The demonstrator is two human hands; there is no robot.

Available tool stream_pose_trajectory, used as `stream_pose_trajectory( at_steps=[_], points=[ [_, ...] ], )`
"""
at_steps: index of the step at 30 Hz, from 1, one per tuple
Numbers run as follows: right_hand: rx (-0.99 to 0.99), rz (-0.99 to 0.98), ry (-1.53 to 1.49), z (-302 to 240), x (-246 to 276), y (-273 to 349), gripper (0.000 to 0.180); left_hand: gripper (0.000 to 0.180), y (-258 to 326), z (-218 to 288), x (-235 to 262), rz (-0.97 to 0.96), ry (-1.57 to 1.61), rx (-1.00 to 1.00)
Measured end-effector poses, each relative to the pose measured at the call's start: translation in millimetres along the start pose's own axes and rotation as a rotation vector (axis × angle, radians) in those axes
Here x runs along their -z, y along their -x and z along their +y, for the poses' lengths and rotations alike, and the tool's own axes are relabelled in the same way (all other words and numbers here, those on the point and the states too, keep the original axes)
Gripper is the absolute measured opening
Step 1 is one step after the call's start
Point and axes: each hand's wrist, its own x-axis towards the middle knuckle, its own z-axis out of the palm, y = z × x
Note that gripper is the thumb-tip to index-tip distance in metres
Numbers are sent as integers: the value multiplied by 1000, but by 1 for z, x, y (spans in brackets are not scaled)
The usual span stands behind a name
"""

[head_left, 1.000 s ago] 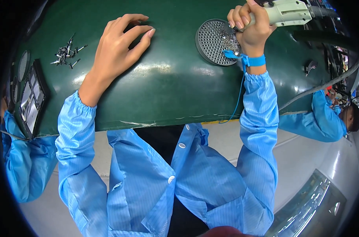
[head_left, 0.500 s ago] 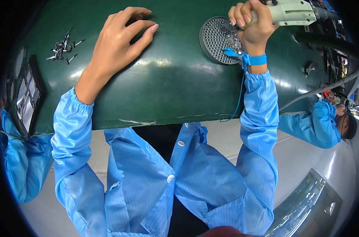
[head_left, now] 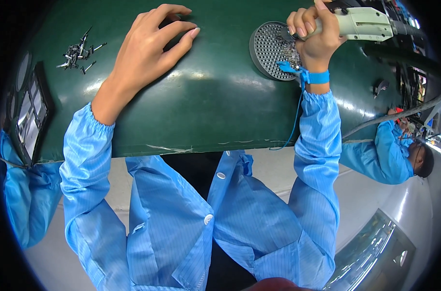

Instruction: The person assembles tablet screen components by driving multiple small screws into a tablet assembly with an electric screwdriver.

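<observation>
On the green tabletop [head_left: 201,116], my left hand [head_left: 152,48] rests with its fingers loosely curved and apart, and I see nothing between them. My right hand [head_left: 317,36] is closed round a pale electric screwdriver [head_left: 361,24], whose corded end points right. A round grey perforated tray [head_left: 266,51] lies under the right hand, with small screws on its right part. Fingers hide the tool's working end, so contact with the screws cannot be told. A blue wrist strap [head_left: 318,77] with a thin cord circles my right wrist.
Small black-and-silver parts [head_left: 76,54] lie in a loose pile left of my left hand. A black-framed tray [head_left: 33,116] stands at the left edge. A grey cable [head_left: 400,112] runs across the right side, near a co-worker's blue sleeve [head_left: 373,155] and a small dark roll [head_left: 381,86].
The whole view has shifted slightly. My hands keep nearly the same pose over the table, the right still gripping the screwdriver. At the right, the co-worker's hand and arm have moved a little.
</observation>
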Motion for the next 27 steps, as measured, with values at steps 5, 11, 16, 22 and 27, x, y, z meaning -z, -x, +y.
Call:
stream_pose_trajectory(
  at_steps=[5,11,16,22,27],
  points=[
    [11,-18,-10,-1,9,-1,17,20,-7,9,9,-25,64,27],
    [-12,-112,4,9,4,0,18,14,-30,-18,-81,918,831,-469],
    [-13,-95,27,3,1,-2,19,15,-27,-21,-79,898,818,-466],
    [-22,-22,-54,-13,-1,1,21,19,-3,0,-1,3,18,-42],
    [-275,-249,-1176,-10,-15,1,24,14,-32,-10,-72,827,559,-541]
  ],
)
